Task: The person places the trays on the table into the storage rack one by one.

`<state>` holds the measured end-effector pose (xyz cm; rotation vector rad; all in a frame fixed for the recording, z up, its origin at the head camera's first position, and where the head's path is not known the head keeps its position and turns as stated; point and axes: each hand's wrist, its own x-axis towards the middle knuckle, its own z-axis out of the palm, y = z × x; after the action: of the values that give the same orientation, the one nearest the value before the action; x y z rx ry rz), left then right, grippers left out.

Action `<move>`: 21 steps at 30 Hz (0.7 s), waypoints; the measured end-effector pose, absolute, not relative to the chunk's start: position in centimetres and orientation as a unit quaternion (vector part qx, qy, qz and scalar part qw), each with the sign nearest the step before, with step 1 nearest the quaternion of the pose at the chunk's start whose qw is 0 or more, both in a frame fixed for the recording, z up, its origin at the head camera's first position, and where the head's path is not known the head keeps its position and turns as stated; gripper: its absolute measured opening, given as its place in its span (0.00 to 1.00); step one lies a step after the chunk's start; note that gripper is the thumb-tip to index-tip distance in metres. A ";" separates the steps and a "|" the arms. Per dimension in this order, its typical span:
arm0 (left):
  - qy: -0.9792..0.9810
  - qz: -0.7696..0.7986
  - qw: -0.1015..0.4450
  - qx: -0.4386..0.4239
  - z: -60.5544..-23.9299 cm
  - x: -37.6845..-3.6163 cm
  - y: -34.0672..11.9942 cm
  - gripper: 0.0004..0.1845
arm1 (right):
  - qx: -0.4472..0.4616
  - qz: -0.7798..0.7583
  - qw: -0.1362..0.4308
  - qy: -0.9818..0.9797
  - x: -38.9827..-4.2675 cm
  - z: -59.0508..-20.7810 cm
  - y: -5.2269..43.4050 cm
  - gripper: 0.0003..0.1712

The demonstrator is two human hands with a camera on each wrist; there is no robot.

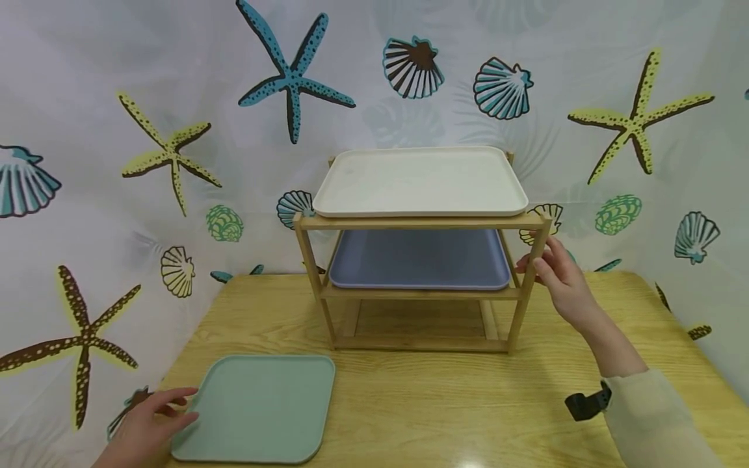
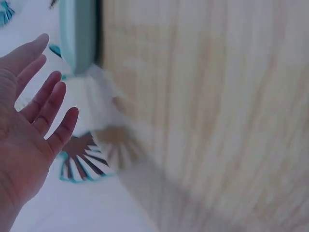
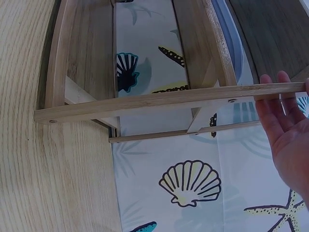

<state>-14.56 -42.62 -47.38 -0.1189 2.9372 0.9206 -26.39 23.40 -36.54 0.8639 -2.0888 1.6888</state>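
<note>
A wooden rack (image 1: pixel 421 294) stands on the table, with a white tray (image 1: pixel 420 182) on its top level and a blue-purple tray (image 1: pixel 418 259) on the level below. My right hand (image 1: pixel 562 279) grips the rack's right front post (image 3: pixel 159 102), fingers passing behind it and thumb at its near side. At front left, a light green tray (image 1: pixel 260 409) lies flat on the table. Beside that tray's left edge is my left hand (image 1: pixel 149 422), its fingers loosely extended. In the left wrist view, a gap shows between the left hand (image 2: pixel 34 121) and the green tray's corner (image 2: pixel 78 38).
The wood-grain table (image 1: pixel 421 403) extends around the rack and the green tray. A white curtain (image 1: pixel 251 169) printed with starfish and shells hangs behind and along both sides. A small black device (image 1: pixel 587 404) is strapped at the right wrist, by the pale sleeve (image 1: pixel 655 416).
</note>
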 end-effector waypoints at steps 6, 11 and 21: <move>0.947 0.298 0.068 -0.103 -48.5 -14.5 -44.5 0.43 | 0.303 0.590 0.162 -0.731 -26.6 -36.6 23.4 0.28; 0.942 0.309 0.083 -0.105 -48.3 -14.6 -43.8 0.41 | 0.294 0.585 0.161 -0.739 -26.5 -36.6 23.3 0.28; 0.942 0.311 0.090 -0.090 -48.4 -14.7 -43.8 0.29 | 0.296 0.589 0.164 -0.734 -26.4 -36.7 23.2 0.28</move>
<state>-14.66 -43.81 -48.39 -0.2682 2.8002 0.9253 -26.43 23.15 -36.73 0.8441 -2.0921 1.6803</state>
